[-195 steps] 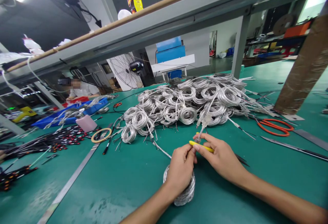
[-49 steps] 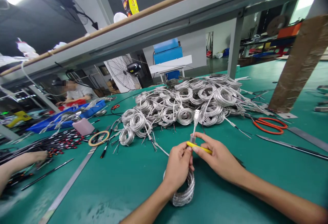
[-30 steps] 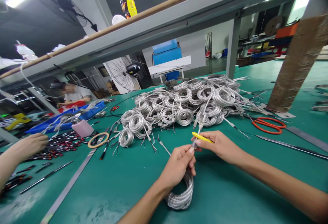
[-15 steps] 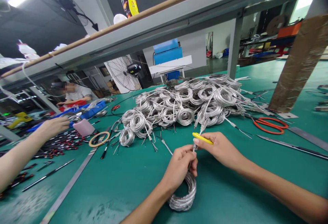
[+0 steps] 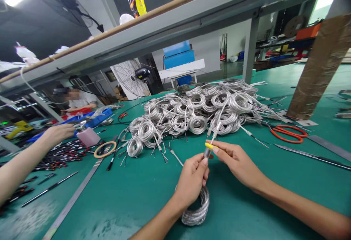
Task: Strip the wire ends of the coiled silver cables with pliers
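My left hand (image 5: pixel 192 176) is closed on the end of a clear-jacketed cable, whose silvery coil (image 5: pixel 196 212) hangs below it on the green table. A grey metallic sleeve-like part (image 5: pixel 207 153) shows above my left thumb, with a pale cable end rising from it. My right hand (image 5: pixel 233 159) pinches a small yellow tool (image 5: pixel 210 145) against this part, and the fingers cover most of the tool. Just beyond both hands lies a large heap of coiled cables (image 5: pixel 197 124) with bare wire ends.
Orange-handled scissors (image 5: pixel 289 134) and a pointed tool (image 5: pixel 309 154) lie at right. At left are a steel ruler (image 5: pixel 74 201), tape ring (image 5: pixel 105 149), pink bottle (image 5: pixel 88 136), dark cables (image 5: pixel 64 154) and another person's arm (image 5: pixel 30 156). A shelf (image 5: pixel 164 20) crosses above.
The yellow tool has turned in my right hand, and less of it shows. My left thumb has moved up against the grey part, which is more visible. The view has shifted slightly.
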